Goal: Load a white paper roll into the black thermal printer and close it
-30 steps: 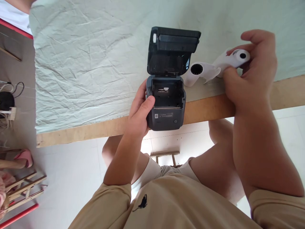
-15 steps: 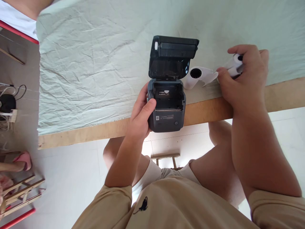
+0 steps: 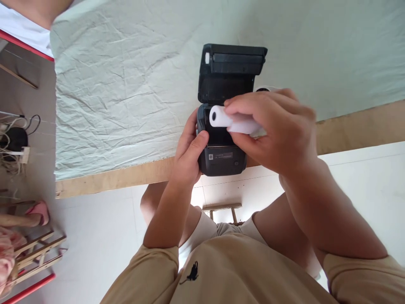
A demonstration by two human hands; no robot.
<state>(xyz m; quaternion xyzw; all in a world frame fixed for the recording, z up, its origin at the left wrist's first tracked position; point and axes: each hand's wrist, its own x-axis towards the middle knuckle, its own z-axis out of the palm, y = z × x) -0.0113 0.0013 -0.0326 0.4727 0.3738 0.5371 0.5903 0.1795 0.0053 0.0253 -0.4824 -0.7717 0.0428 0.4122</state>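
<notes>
A small dark label printer (image 3: pixel 223 162) rests over the table's near edge, its lid (image 3: pixel 232 63) swung up and back. My left hand (image 3: pixel 191 150) is closed around its left side, thumb on the rim of the paper bay. Between the thumb and fingers of my right hand (image 3: pixel 275 126) is a white paper roll (image 3: pixel 220 117), slightly blurred, over the bay; I cannot tell whether it touches the inside. Its dark core end faces left. Behind my right hand, a second paper roll (image 3: pixel 263 89) shows only its top and dark core.
A pale green wrinkled cloth (image 3: pixel 126 84) covers the table, with a bare wooden edge (image 3: pixel 117 179) along the front. Another person's arm (image 3: pixel 41 10) reaches in at the top left. Cables (image 3: pixel 12 147) and a wooden stool (image 3: pixel 38 255) are on the floor at left.
My right hand has moved left from the right side of the table, bringing the paper roll over the printer's bay. My left hand still holds the printer, and the lid stays up.
</notes>
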